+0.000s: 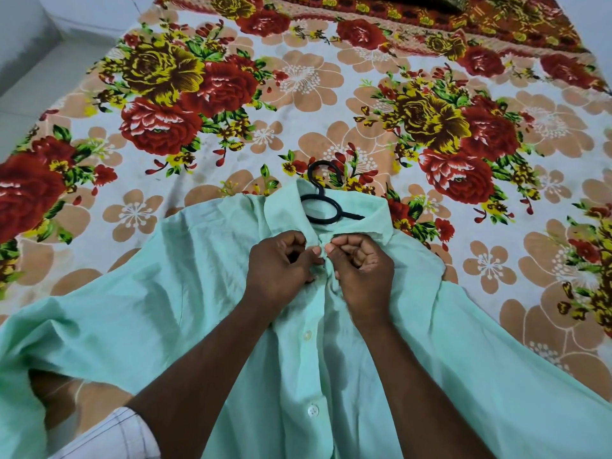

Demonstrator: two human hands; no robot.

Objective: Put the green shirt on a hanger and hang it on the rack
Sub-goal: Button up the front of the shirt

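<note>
A pale green shirt [165,293] lies spread front-up on the flowered bedsheet [298,94], collar pointing away from me. A black plastic hanger [323,207] sits inside it; its hook and ring stick out through the collar opening, the arms hidden under the cloth. My left hand [281,263] and my right hand [361,263] meet just below the collar, fingers curled, each pinching an edge of the button placket at the top button. Two white buttons show lower down the front.
The bed fills most of the view, with a darker patterned cloth [430,11] along its far end. A white wall and floor [33,44] lie at the far left. No rack is in view.
</note>
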